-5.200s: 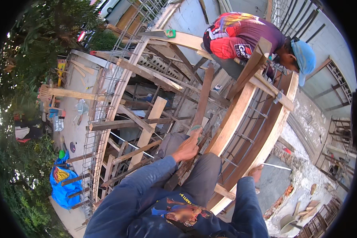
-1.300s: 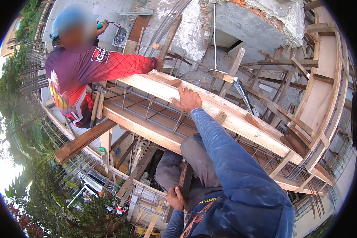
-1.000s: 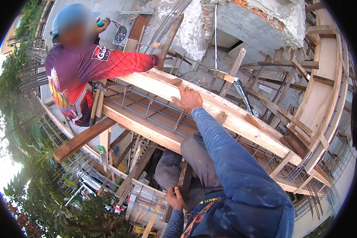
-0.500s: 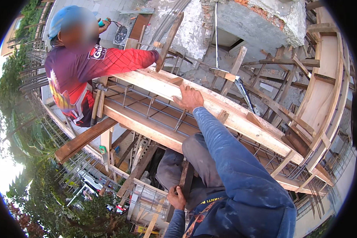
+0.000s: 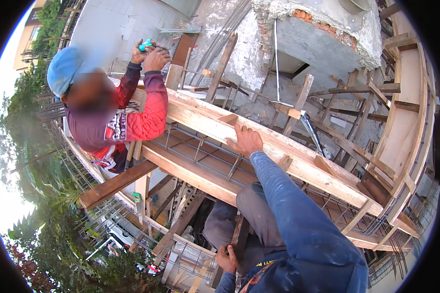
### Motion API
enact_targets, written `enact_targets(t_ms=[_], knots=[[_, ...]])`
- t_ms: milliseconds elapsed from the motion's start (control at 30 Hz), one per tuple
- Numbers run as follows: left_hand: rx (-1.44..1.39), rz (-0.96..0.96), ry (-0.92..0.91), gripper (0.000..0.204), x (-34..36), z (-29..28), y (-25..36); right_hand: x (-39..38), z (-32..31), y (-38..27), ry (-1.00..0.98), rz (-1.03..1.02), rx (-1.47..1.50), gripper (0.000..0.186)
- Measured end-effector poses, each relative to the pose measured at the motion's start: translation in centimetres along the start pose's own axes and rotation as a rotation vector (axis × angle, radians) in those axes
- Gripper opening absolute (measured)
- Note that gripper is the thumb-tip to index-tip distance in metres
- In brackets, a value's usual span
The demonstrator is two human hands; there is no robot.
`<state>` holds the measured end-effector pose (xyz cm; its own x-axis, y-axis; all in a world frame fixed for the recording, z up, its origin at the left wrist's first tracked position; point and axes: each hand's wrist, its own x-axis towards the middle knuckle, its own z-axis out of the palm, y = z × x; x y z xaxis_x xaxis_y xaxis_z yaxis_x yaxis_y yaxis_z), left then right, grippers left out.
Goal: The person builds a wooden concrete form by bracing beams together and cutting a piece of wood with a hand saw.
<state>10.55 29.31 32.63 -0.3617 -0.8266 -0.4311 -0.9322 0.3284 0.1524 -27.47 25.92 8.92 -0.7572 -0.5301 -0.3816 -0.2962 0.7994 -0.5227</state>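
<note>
My right hand (image 5: pixel 247 140) rests on the upper edge of a long pale formwork board (image 5: pixel 205 119), fingers spread and my arm stretched across. Down by my knees, my left hand (image 5: pixel 226 259) is closed around the edge of a dark wooden beam (image 5: pixel 240 235); part of its grip is hidden. Below the pale board, a steel rebar cage (image 5: pixel 200 146) lies in the trough, bounded on my side by another plank (image 5: pixel 190 173). A co-worker (image 5: pixel 110 112) at the left holds a teal tape measure (image 5: pixel 145 45) up in both hands.
A dark timber (image 5: pixel 117 184) juts out at the left, near a green-handled saw (image 5: pixel 138 199). Wooden props (image 5: pixel 298 105) stand beyond the board. Broken concrete with brick (image 5: pixel 322 39) rises at the back. Curved formwork (image 5: pixel 401 107) runs along the right. Trees (image 5: pixel 39 244) show far below.
The co-worker has taken one hand off the board's far end and brought both hands together at the tape measure. My hands keep their places while the view shifts slightly.
</note>
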Motion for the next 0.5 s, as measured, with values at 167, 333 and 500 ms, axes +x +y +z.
enact_targets(t_ms=[167,333,500], knots=[[-0.051,0.055,0.025,0.024,-0.1,0.8,-2.9,0.1,-0.8,-0.9,0.03,-0.031,0.04,0.066],[0.013,-0.002,-0.007,0.026,-0.1,1.2,-3.2,0.1,-0.4,-0.4,-0.032,0.001,0.005,0.067],[-0.019,0.02,0.026,0.026,0.0,1.2,-3.4,0.2,0.0,-0.6,-0.011,-0.012,-0.019,0.067]])
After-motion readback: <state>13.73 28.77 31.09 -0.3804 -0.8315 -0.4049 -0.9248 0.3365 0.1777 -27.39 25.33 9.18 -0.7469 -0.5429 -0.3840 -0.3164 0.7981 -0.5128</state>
